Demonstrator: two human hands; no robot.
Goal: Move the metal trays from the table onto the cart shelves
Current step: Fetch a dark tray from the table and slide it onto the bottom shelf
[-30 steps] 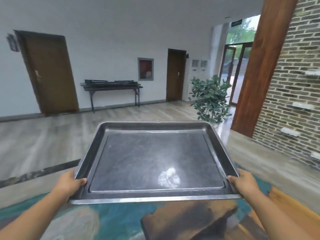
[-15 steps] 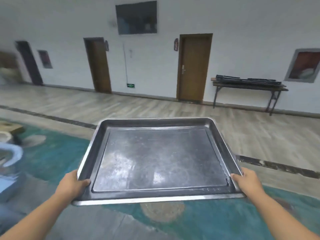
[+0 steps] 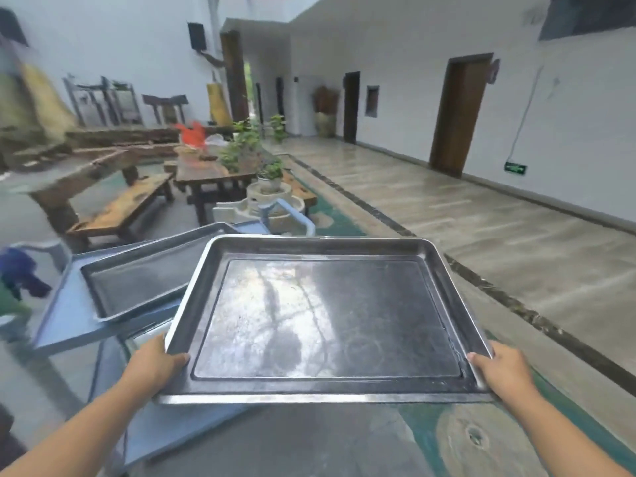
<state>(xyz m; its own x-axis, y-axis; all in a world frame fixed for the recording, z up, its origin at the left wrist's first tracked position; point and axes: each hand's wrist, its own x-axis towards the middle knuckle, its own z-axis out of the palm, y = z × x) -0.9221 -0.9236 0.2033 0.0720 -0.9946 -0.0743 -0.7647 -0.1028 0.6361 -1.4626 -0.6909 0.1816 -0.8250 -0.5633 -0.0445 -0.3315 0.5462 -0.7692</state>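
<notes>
Shiny metal fills the middle of what we see: a big flat tray (image 3: pixel 323 318) that we hold up in the air with both hands. Our left hand (image 3: pixel 155 361) grips the near left corner, with the thumb on top of the rim and the other fingers hidden under it. Our right hand (image 3: pixel 502 368) grips the near right corner the same way, thumb on the rim and fingers tucked below. The tray is level and has nothing in it.

To the left, and lower down, stands a blue cart (image 3: pixel 65 321). A second tray (image 3: pixel 144 277) already lies on its top shelf, a bit crooked. The left edge of our tray hangs over the cart and covers a corner of that second tray. We cannot tell if the two trays touch.

Behind the cart is a wooden table (image 3: pixel 210 173) with green plants (image 3: pixel 247 146) on it, and a wooden bench (image 3: pixel 120 208) beside it. On the right, a long floor (image 3: pixel 464 228) runs past brown doors (image 3: pixel 457 115) in a white wall.
</notes>
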